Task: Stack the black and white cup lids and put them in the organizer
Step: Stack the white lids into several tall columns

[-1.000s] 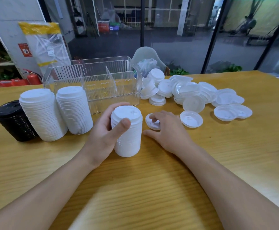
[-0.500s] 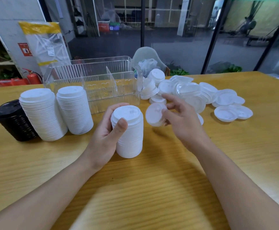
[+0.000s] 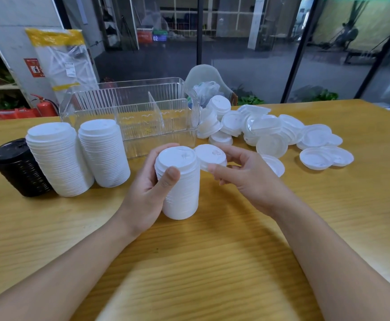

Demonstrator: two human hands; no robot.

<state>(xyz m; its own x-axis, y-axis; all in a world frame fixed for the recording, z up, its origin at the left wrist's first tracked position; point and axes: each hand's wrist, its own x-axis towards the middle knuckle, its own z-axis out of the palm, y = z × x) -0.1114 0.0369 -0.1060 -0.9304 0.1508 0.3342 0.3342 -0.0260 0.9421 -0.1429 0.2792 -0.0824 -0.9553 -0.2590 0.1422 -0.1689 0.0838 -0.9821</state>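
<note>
The left hand (image 3: 150,193) is wrapped around a short stack of white lids (image 3: 180,184) standing on the wooden counter (image 3: 212,262), thumb across its front. The right hand (image 3: 247,177) pinches a single white lid (image 3: 210,156) just beside the stack's top. Behind lie loose white lids (image 3: 282,135), the clear organizer (image 3: 133,117), two tall white stacks (image 3: 78,156) and a black stack (image 3: 19,167).

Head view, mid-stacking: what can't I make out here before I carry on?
- Black lid stack: its right side is hidden behind the left white stack.
- Held stack: lid count unreadable, left hand covers its side.
- Loose lid pile: overlapping lids, number unclear.
- Organizer: lower front hidden by the second white stack and the hands.
- Single lid in right hand: underside unseen.
</note>
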